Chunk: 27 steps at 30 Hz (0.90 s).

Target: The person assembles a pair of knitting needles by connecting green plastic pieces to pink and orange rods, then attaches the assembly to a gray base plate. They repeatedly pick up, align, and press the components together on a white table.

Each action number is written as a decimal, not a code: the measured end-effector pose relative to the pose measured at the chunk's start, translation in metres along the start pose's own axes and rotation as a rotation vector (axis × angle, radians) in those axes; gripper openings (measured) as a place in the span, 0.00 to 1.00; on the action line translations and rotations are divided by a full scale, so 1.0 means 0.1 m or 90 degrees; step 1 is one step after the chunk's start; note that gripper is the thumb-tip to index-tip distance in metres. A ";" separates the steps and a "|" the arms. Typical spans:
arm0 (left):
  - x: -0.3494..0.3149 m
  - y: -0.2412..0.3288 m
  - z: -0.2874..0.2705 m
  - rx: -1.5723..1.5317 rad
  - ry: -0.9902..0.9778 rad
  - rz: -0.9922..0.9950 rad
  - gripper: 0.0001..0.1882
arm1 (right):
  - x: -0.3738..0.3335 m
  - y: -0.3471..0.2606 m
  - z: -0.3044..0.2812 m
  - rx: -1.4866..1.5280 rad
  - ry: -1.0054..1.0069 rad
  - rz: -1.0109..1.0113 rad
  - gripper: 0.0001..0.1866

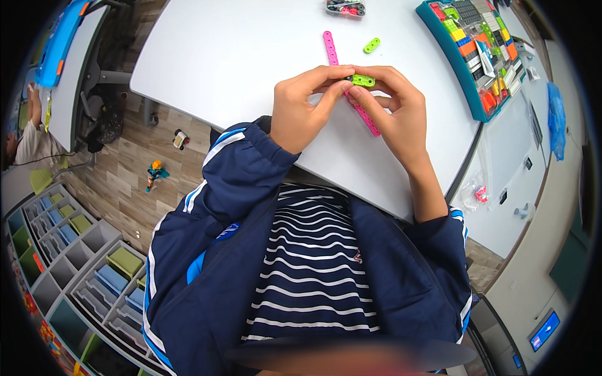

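My left hand (pixel 302 105) and my right hand (pixel 398 114) meet over the white table (pixel 238 62), fingertips almost touching. Between the right thumb and fingers is a short lime-green toy beam (pixel 364 80) with holes. A small black connector peg (pixel 348 78) shows at its left end, pinched by my left thumb and forefinger. Pink toy building beam with holes (pixel 330 47) runs slantwise under the hands; its middle is hidden, so I cannot tell whether it is one piece or joined to the green one. Another lime-green beam (pixel 372 45) lies loose beyond.
A teal tray of sorted building bricks (pixel 453 56) stands at the table's right side. Behind the hands sits a clear box of small parts (pixel 346 7). On the floor at left lie a toy figure (pixel 157 174) and a small toy vehicle (pixel 180 139), near storage drawers (pixel 94 244).
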<state>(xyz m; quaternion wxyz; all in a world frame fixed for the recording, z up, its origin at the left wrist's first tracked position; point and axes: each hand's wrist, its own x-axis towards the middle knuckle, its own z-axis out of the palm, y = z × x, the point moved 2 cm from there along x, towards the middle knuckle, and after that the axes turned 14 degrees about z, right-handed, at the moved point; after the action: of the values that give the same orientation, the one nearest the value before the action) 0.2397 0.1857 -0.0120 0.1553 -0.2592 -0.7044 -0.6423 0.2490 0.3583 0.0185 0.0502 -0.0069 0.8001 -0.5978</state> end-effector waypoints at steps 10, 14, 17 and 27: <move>0.07 0.01 -0.02 0.076 -0.017 0.073 0.13 | 0.01 -0.01 -0.02 -0.093 0.051 -0.046 0.14; 0.09 0.04 -0.05 0.154 -0.040 0.139 0.11 | 0.01 0.01 -0.01 -0.123 0.057 -0.083 0.15; 0.08 0.02 -0.06 0.158 -0.053 0.161 0.09 | -0.01 0.02 0.00 -0.148 0.060 -0.097 0.15; 0.15 0.01 -0.13 0.070 -0.101 0.100 0.10 | 0.01 -0.10 0.00 -0.171 0.049 -0.095 0.14</move>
<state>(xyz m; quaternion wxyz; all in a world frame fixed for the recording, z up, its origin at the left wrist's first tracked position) 0.2271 0.1757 -0.0011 0.1628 -0.3545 -0.7260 -0.5664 0.2472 0.3554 0.0282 -0.0265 -0.0497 0.8715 -0.4872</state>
